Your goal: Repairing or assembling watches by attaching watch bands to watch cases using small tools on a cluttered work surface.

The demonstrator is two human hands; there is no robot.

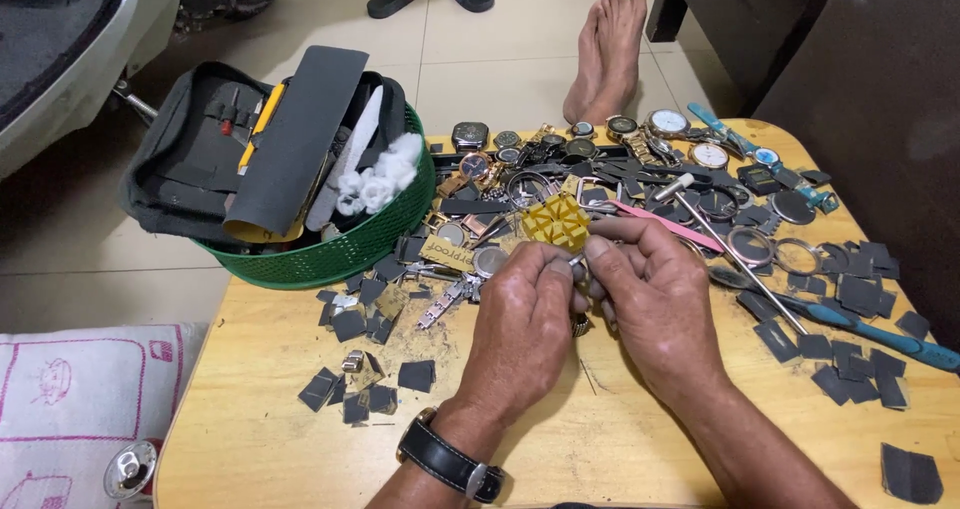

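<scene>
My left hand [520,329] and my right hand [655,299] meet over the middle of a wooden table [280,439]. Between their fingertips they pinch a small metal watch part [577,263]; below the fingers a piece of metal watch band [580,324] shows. Which hand bears the part's weight I cannot tell. A black watch sits on my left wrist [450,459]. Just beyond the fingers stands a yellow plastic watch holder block [556,221].
A green basket [350,249] with a black tool case, sandpaper and cotton stands at the back left. Several watches [640,134], rings and dark sandpaper scraps [850,299] cover the table. A blue-handled screwdriver [880,334] lies right. A bare foot [608,49] rests beyond the table.
</scene>
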